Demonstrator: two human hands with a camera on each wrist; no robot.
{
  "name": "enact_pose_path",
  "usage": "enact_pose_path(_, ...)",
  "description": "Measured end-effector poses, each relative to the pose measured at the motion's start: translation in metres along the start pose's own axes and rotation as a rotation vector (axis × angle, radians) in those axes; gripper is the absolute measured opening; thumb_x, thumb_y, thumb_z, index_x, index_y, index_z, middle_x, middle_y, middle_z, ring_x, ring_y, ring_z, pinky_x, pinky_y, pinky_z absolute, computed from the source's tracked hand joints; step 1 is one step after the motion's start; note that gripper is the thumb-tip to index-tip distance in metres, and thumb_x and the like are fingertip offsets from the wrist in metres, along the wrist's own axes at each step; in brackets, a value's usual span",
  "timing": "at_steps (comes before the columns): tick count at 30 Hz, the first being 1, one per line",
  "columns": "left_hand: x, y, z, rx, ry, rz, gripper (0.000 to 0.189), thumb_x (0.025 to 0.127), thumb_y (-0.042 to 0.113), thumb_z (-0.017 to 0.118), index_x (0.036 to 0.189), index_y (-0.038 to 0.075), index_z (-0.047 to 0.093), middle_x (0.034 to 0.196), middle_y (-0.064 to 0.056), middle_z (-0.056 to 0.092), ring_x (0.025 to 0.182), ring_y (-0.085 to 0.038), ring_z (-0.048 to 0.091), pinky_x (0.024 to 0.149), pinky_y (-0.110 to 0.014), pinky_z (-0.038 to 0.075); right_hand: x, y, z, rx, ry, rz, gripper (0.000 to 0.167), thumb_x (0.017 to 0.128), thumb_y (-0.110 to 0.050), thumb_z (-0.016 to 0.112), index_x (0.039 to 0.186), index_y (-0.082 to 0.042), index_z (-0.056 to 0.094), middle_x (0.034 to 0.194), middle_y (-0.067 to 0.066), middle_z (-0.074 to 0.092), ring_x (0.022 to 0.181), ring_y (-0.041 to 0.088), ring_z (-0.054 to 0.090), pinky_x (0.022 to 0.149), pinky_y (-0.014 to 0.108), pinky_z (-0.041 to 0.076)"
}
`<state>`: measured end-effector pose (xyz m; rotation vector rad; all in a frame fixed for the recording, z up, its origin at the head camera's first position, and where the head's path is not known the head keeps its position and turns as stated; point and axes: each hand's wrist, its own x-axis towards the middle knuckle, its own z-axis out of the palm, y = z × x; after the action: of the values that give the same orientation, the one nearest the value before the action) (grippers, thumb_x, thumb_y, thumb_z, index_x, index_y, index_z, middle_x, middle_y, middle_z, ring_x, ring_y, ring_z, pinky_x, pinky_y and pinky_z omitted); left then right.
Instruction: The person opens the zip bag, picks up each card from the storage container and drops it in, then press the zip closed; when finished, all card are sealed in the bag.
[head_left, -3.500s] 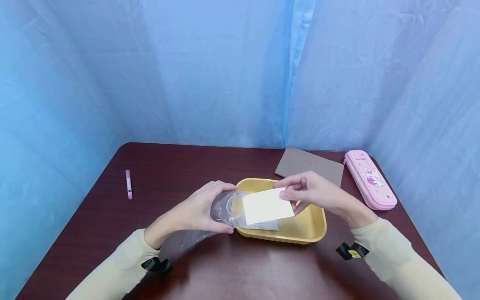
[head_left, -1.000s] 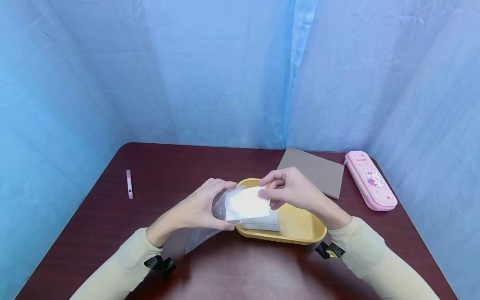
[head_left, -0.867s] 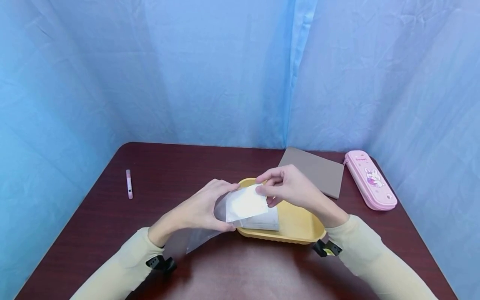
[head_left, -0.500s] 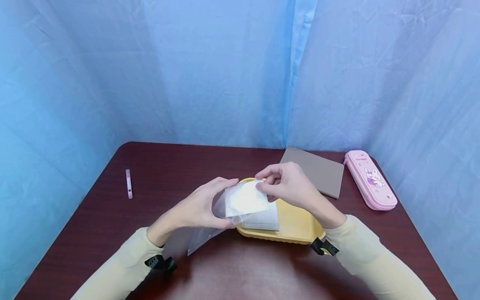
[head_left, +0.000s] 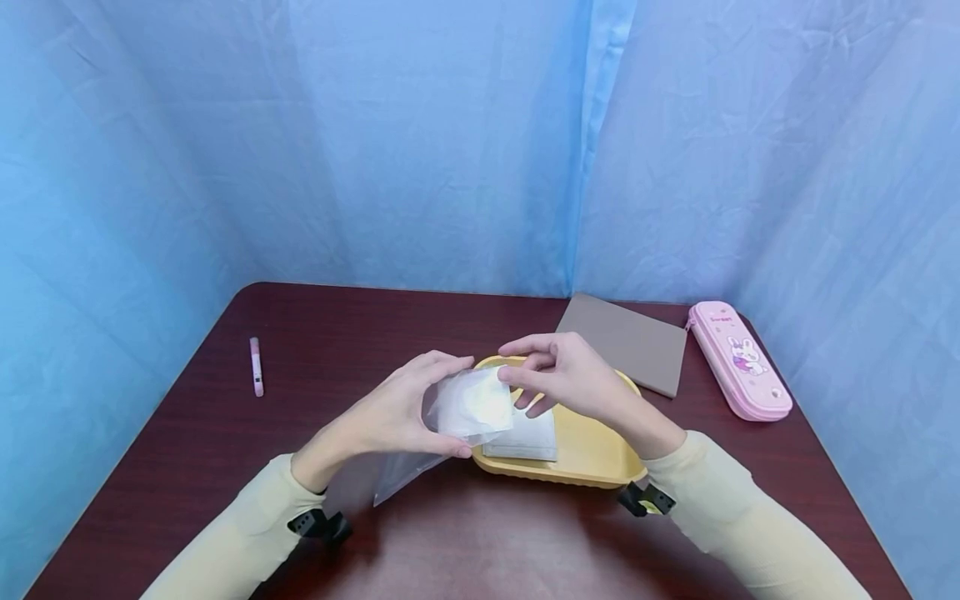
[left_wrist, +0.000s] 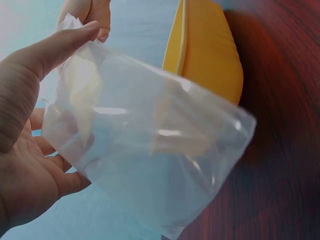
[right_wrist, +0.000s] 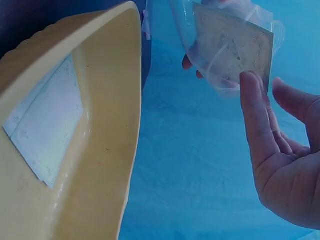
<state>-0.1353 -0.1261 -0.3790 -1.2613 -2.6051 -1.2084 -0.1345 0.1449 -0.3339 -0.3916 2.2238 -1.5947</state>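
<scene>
My left hand (head_left: pixel 390 412) holds a clear plastic bag (left_wrist: pixel 150 150) by its mouth, thumb at the near side and fingers at the far side. A white card (head_left: pixel 476 404) sits mostly inside the bag, shining in the light. In the right wrist view the card (right_wrist: pixel 235 45) shows a greyish, marked face. My right hand (head_left: pixel 566 375) is at the card's outer edge, fingers extended. Its index fingertip touches the card, while the thumb stands slightly off it. Below lies a yellow tray (head_left: pixel 592 442) with a few white cards (head_left: pixel 528 435) at its left end.
A grey-brown flat folder or notebook (head_left: pixel 626 337) lies behind the tray. Right of it is a pink pencil case (head_left: pixel 738 358) with a rabbit picture. A pink and white pen (head_left: pixel 257 367) lies at the left of the dark wooden table (head_left: pixel 337 325). Blue curtains (head_left: pixel 420 150) surround it.
The card has moved left from over the tray into the bag. My right hand followed it leftward, and its pinch on the card has loosened. My left hand has barely moved.
</scene>
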Motion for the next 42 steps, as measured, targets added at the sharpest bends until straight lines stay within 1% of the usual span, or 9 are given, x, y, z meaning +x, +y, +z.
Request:
enact_pose_path(6,0.000,0.000,0.000,0.000,0.009,0.006,0.097,0.066,0.043,0.095,0.146,0.007,0.054,0.129,0.001,0.058,0.117,-0.013,0.054,0.091,-0.034,0.050,0.003,0.006,0.001,0.063,-0.053,-0.007,0.046,0.093,-0.018,0.076,0.134,-0.004,0.060,0.088,0.024,0.071,0.073,0.037,0.071,0.066,0.049,0.060)
enact_pose_path(13,0.001,0.001,0.001,0.003,0.022,0.027,0.098,0.067,0.041,0.095,0.147,0.005,0.051,0.131,-0.001,0.060,0.116,-0.014,0.056,0.090,-0.034,0.051,0.005,0.011,0.003,0.078,-0.084,-0.009,0.051,0.092,-0.017,0.078,0.136,-0.005,0.057,0.086,0.017,0.072,0.064,0.028,0.069,0.065,0.049,0.060)
enact_pose_path(19,0.001,0.001,0.002,-0.001,0.037,0.059,0.096,0.068,0.039,0.095,0.147,0.006,0.052,0.136,-0.003,0.059,0.120,-0.017,0.056,0.093,-0.037,0.050,0.006,0.014,0.003,0.093,-0.097,-0.010,0.054,0.091,-0.014,0.078,0.139,-0.007,0.054,0.090,0.018,0.073,0.064,0.030,0.069,0.066,0.050,0.060)
enact_pose_path(22,0.002,0.001,0.003,-0.014,0.038,0.079,0.094,0.069,0.037,0.095,0.147,0.007,0.052,0.136,-0.003,0.059,0.120,-0.017,0.055,0.091,-0.036,0.051,0.008,0.016,0.005,0.043,-0.091,-0.035,0.053,0.091,-0.017,0.078,0.137,-0.009,0.055,0.079,0.017,0.069,0.058,0.028,0.066,0.062,0.049,0.060)
enact_pose_path(25,0.002,0.001,0.005,-0.030,0.039,0.100,0.094,0.070,0.036,0.095,0.148,0.007,0.051,0.135,-0.001,0.060,0.119,-0.017,0.055,0.087,-0.034,0.051,0.010,0.018,0.008,-0.083,-0.073,-0.090,0.048,0.090,-0.024,0.079,0.132,-0.011,0.058,0.067,0.010,0.059,0.051,0.022,0.057,0.053,0.043,0.058)
enact_pose_path(27,0.002,0.001,0.006,-0.038,0.044,0.119,0.093,0.070,0.034,0.094,0.148,0.007,0.051,0.135,-0.001,0.060,0.118,-0.017,0.055,0.086,-0.034,0.051,0.011,0.019,0.008,-0.173,-0.069,-0.128,0.044,0.091,-0.028,0.079,0.128,-0.012,0.062,0.070,0.006,0.054,0.050,0.022,0.051,0.048,0.042,0.054)
enact_pose_path(30,0.003,0.002,0.006,-0.058,0.051,0.152,0.093,0.070,0.030,0.094,0.148,0.007,0.050,0.135,-0.001,0.060,0.119,-0.018,0.054,0.087,-0.034,0.050,0.012,0.020,0.008,-0.216,-0.103,-0.136,0.037,0.093,-0.029,0.076,0.123,-0.010,0.066,0.083,0.006,0.060,0.059,0.028,0.060,0.049,0.043,0.055)
enact_pose_path(36,0.002,0.001,0.007,-0.110,0.053,0.180,0.097,0.068,0.027,0.096,0.149,0.006,0.048,0.138,-0.001,0.058,0.122,-0.018,0.052,0.092,-0.034,0.048,0.010,0.023,0.004,-0.063,-0.221,0.002,0.030,0.096,-0.029,0.072,0.114,-0.005,0.073,0.103,0.017,0.071,0.079,0.043,0.072,0.060,0.047,0.060)
enact_pose_path(42,-0.004,-0.002,0.008,-0.101,-0.039,0.090,0.114,0.069,0.041,0.094,0.159,0.016,0.029,0.150,0.001,0.043,0.133,-0.017,0.042,0.104,-0.037,0.042,0.007,0.021,0.000,0.033,-0.210,0.024,0.032,0.096,-0.024,0.073,0.119,-0.004,0.073,0.103,0.015,0.073,0.082,0.038,0.073,0.065,0.048,0.060)
